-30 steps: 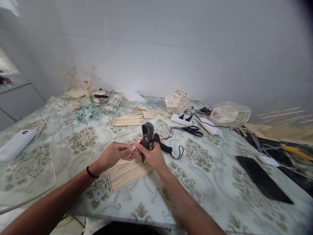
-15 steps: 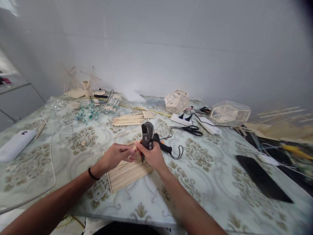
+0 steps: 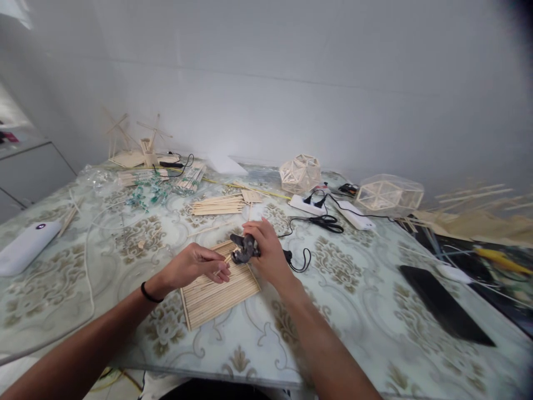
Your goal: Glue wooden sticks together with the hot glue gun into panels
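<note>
My right hand (image 3: 268, 253) is wrapped round a black glue gun (image 3: 245, 248), tipped over so its nozzle points left and down at a flat panel of thin wooden sticks (image 3: 216, 286) on the table. A black cord (image 3: 300, 256) trails from the gun to the right. My left hand (image 3: 195, 265) rests on the panel's upper left part, fingers pinched on a thin wooden stick (image 3: 222, 269) right beside the nozzle.
Loose stick bundles (image 3: 219, 204), stick models (image 3: 137, 141), two faceted stick domes (image 3: 300, 172) (image 3: 389, 194), a power strip (image 3: 308, 204), scissors (image 3: 327, 221), a white power bank (image 3: 25, 247), a dark flat slab (image 3: 447, 304) on the patterned tabletop (image 3: 353, 278). A wall stands behind.
My right hand has tilted the glue gun from upright down to the panel, nozzle toward the left hand. The left hand has barely moved.
</note>
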`<control>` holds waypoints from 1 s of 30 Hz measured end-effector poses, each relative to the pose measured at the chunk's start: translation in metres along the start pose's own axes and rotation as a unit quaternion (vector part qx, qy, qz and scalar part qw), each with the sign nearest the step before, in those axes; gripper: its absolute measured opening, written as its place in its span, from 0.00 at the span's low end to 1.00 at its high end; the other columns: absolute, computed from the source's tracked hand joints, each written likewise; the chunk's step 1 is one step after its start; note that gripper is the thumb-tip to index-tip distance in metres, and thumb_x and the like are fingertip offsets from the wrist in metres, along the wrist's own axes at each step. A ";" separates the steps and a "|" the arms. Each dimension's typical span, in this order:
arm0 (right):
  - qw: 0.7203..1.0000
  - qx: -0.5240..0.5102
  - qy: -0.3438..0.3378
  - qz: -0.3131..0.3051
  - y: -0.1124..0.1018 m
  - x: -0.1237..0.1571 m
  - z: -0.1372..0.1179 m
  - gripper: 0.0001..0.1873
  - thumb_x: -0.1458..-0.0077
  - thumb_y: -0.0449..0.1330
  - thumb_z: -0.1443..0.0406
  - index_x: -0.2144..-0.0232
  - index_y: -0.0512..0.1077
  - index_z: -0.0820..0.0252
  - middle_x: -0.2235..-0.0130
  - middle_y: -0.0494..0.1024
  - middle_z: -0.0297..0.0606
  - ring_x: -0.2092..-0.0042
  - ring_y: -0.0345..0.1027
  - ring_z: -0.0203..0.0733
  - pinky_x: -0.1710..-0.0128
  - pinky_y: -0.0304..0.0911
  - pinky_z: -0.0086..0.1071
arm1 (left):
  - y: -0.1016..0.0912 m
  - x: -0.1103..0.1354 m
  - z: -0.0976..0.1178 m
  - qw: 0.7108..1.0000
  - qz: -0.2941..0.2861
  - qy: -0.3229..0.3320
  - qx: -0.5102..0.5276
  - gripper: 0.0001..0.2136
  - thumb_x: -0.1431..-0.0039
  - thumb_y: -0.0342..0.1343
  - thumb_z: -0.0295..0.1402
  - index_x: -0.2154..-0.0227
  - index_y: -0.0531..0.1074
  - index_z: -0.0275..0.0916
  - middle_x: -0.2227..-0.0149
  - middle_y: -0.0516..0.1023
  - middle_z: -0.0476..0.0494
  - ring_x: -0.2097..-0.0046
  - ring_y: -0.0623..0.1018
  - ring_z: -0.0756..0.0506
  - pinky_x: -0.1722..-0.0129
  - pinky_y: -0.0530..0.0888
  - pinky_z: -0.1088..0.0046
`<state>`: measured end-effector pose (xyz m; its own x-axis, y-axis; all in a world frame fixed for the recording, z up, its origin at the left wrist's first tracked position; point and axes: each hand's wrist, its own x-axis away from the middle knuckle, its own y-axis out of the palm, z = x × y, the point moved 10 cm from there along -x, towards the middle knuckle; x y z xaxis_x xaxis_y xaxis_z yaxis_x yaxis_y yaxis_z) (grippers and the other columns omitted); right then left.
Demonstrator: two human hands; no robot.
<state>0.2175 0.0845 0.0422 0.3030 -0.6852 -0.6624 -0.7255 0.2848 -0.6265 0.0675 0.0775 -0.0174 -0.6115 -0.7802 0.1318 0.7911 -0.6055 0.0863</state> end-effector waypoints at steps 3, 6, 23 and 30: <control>1.000 0.022 -0.014 -0.013 0.004 0.000 -0.006 0.16 0.47 0.57 0.72 0.56 0.70 0.53 0.54 0.77 0.42 0.49 0.71 0.49 0.32 0.51 0.54 | 0.005 0.001 0.000 1.000 -0.020 0.000 -0.004 0.13 0.41 0.68 0.42 0.66 0.86 0.35 0.65 0.87 0.38 0.62 0.87 0.41 0.61 0.85 0.69; 0.999 0.029 -0.023 -0.003 0.003 -0.001 -0.009 0.13 0.44 0.57 0.72 0.57 0.71 0.55 0.55 0.77 0.43 0.51 0.71 0.49 0.34 0.53 0.53 | 0.006 0.001 0.002 1.000 -0.029 0.001 -0.010 0.13 0.41 0.67 0.42 0.66 0.86 0.35 0.65 0.87 0.38 0.62 0.87 0.41 0.61 0.85 0.71; 1.000 0.008 -0.023 -0.001 0.004 0.003 -0.001 0.05 0.44 0.60 0.68 0.72 0.72 0.56 0.72 0.74 0.36 0.68 0.67 0.43 0.67 0.59 0.34 | 0.011 0.004 0.004 0.998 -0.052 -0.013 0.018 0.14 0.40 0.68 0.41 0.70 0.84 0.32 0.70 0.85 0.39 0.67 0.87 0.43 0.68 0.84 0.74; 0.990 -0.010 0.125 0.059 -0.001 0.010 0.032 0.12 0.47 0.59 0.65 0.81 0.67 0.57 0.79 0.69 0.31 0.76 0.61 0.37 0.74 0.52 0.30 | -0.006 0.004 0.019 0.986 -0.013 0.037 -0.161 0.16 0.37 0.61 0.43 0.68 0.81 0.32 0.73 0.82 0.41 0.73 0.83 0.45 0.80 0.74 0.77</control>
<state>0.2405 0.0988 0.0232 0.0541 -0.7929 -0.6070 -0.7595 0.3620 -0.5405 0.0606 0.0814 0.0010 -0.6403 -0.7657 0.0601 0.7374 -0.6347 -0.2312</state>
